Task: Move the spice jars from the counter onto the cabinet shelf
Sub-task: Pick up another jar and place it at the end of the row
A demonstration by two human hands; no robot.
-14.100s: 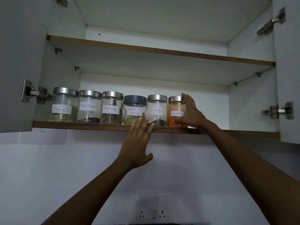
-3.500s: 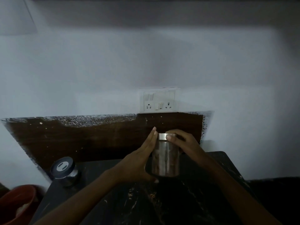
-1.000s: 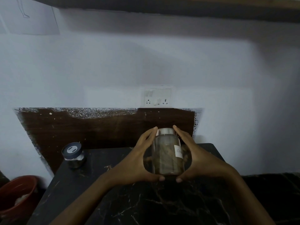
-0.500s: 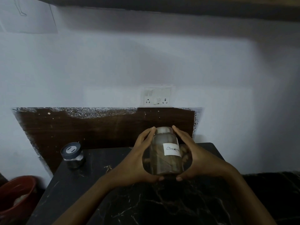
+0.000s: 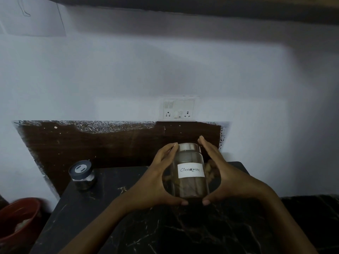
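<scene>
A glass jar (image 5: 189, 168) with a silver lid and a white label reading "Cinnamon" stands upright over the black marble counter (image 5: 165, 231). My left hand (image 5: 156, 182) wraps its left side and my right hand (image 5: 223, 176) its right side, thumbs meeting under its base. The label faces me. A second jar (image 5: 82, 175) with a dark grey lid stands on the counter's back left corner, apart from both hands. The cabinet's underside (image 5: 238, 10) is a dark band along the top edge; its shelf is out of view.
A white socket and switch plate (image 5: 178, 109) sits on the wall above a dark brown backsplash (image 5: 110, 143). A red bucket (image 5: 18, 220) stands below the counter's left edge. The counter continues to the right as a dark surface.
The jar has been turned between my hands, so the label that was at its right side now faces me fully. The hands and jar stay in the same spot above the counter.
</scene>
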